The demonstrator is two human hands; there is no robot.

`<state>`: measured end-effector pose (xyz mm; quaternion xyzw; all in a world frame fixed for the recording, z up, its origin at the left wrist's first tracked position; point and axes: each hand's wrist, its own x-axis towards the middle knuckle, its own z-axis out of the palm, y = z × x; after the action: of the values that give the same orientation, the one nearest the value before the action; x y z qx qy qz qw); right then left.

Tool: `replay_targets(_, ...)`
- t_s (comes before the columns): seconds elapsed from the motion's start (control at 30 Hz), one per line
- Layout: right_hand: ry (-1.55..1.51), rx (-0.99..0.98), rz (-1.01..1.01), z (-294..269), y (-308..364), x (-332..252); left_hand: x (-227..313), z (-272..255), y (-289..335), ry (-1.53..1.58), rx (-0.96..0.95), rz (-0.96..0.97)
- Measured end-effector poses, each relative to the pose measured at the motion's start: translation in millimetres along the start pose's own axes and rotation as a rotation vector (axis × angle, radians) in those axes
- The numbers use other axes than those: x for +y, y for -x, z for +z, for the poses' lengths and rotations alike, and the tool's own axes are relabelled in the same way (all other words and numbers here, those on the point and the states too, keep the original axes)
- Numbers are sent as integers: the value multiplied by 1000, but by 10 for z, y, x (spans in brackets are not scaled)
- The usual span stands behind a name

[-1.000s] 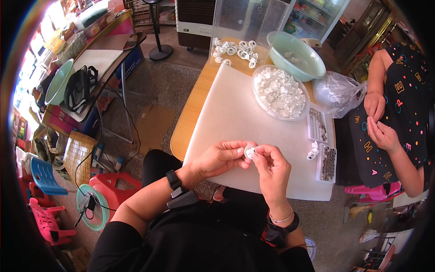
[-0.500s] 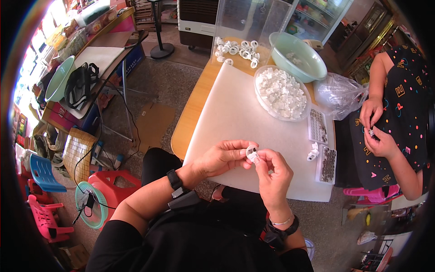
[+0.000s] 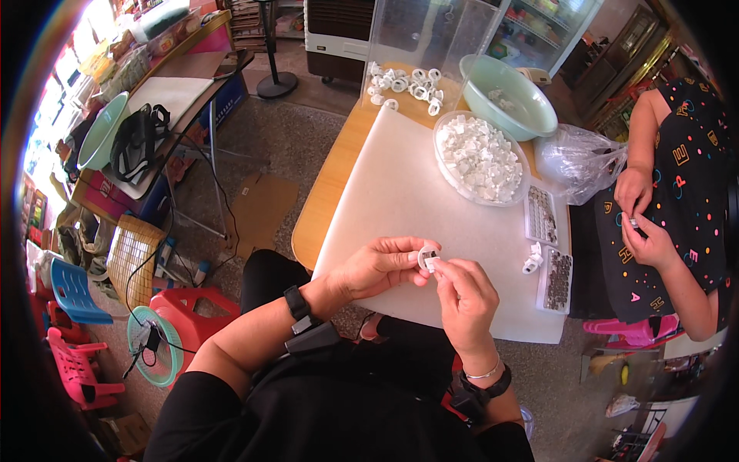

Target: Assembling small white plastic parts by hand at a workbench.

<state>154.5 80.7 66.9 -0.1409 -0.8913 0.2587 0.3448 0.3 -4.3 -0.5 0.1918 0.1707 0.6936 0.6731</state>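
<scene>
Over the near part of the white mat (image 3: pixel 385 185), my left hand (image 3: pixel 385 267) pinches a small white plastic ring-shaped part (image 3: pixel 426 257) with a dark spot inside. My right hand (image 3: pixel 466 291) meets it from the right, its thumb and forefinger closed on a small white piece (image 3: pixel 432 264) at the part's edge. The fingertips hide much of both pieces. Another white plastic part (image 3: pixel 533 259) lies on the mat to the right, beside a tray of small dark metal pieces (image 3: pixel 555 280). Behind that stands a second tray of small greyish pieces (image 3: pixel 541 216).
A round tub (image 3: pixel 511 188) heaped with white pieces stands mid-table, a pale green basin (image 3: pixel 531 123) behind it. Several white parts (image 3: pixel 408 85) lie by a clear plastic box (image 3: pixel 431 38). A plastic bag (image 3: pixel 577 165) and a co-worker's hands (image 3: pixel 643 223) are at right.
My right fingers have drawn back slightly from the ring-shaped part, showing more of the small white piece. The part has turned a little in my left hand. The co-worker's fingers shifted slightly.
</scene>
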Motion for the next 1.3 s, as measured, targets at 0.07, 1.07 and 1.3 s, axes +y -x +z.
replay_targets(0.07, -66, 61, -1, 10, 32, 19, 1, 15, 0, -18, -2, -10)
replay_targets(1.07, 95, 118, -68, 96, 67, 9, -8, 57, 0, -73, 37, -17)
replay_targets(1.3, 57, 149, -35, 108, 88, 2, -1, 64, -2, -68, 36, -9)
